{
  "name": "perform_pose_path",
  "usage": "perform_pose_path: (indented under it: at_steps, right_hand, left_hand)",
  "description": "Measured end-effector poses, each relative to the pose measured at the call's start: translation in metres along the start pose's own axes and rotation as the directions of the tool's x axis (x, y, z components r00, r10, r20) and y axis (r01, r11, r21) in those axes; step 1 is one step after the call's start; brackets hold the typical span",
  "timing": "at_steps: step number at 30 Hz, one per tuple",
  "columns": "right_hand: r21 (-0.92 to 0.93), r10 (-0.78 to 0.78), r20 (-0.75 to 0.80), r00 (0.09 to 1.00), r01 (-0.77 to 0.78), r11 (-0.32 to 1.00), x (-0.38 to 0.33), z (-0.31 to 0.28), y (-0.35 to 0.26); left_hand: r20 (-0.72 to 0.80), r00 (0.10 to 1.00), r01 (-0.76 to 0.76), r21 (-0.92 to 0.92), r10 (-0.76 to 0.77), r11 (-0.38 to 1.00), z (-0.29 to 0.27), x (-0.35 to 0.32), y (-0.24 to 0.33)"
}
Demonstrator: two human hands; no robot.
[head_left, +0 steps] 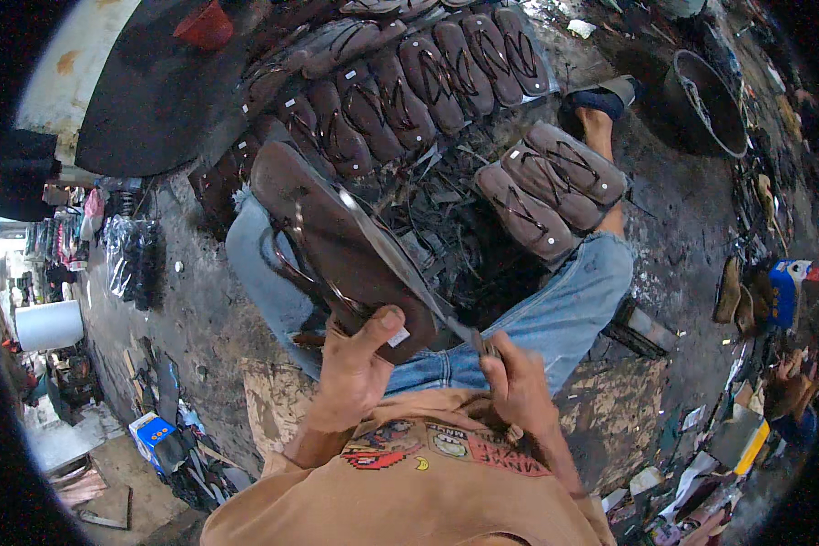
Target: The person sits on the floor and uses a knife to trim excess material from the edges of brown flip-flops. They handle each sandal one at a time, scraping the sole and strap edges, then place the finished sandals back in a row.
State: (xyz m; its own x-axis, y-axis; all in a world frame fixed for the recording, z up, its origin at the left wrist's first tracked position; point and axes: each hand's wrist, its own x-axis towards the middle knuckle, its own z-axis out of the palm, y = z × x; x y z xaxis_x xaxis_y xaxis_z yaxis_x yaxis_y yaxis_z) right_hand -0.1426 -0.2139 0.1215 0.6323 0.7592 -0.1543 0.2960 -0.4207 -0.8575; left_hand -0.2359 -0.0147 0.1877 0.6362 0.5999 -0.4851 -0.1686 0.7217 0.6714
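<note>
Lengthwise, brown sandal (337, 232) in left hand (353, 369), toe up-left.

Dim, flat daylight fills the workshop, strongest from an opening far left where it blows out white. The floor (200, 309) stays dark and murky, shadows soft. A thin glare runs along the blade (387, 250) edge. Fisheye bending curves everything toward the black round rim, and the clutter at the right edge smears; the centre is fairly sharp
</note>
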Motion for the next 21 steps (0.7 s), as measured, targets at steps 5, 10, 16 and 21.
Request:
perform_pose_path:
  at_steps: [5, 10, 16, 21]
  right_hand:
    - [0.049, -0.024, 0.130, 0.991, 0.017, 0.999, 0.058, -0.008, -0.026]
    - [0.179, -0.178, 0.111, 0.978, 0.156, 0.971, 0.096, -0.006, -0.036]
    - [0.089, -0.185, 0.221, 0.958, 0.169, 0.982, 0.143, 0.008, -0.041]
    - [0.220, -0.275, -0.033, 0.961, 0.276, 0.936, 0.225, 0.063, -0.047]
  left_hand:
    - [-0.034, 0.999, 0.031, 0.147, -0.027, 0.989, -0.014, -0.003, 0.000]
    - [-0.054, 0.997, 0.057, 0.188, -0.048, 0.981, -0.024, -0.001, -0.002]
    - [-0.074, 0.990, 0.137, 0.286, -0.121, 0.948, -0.028, -0.006, 0.012]
    - [-0.108, 0.978, 0.205, 0.310, -0.180, 0.929, -0.069, -0.017, 0.002]
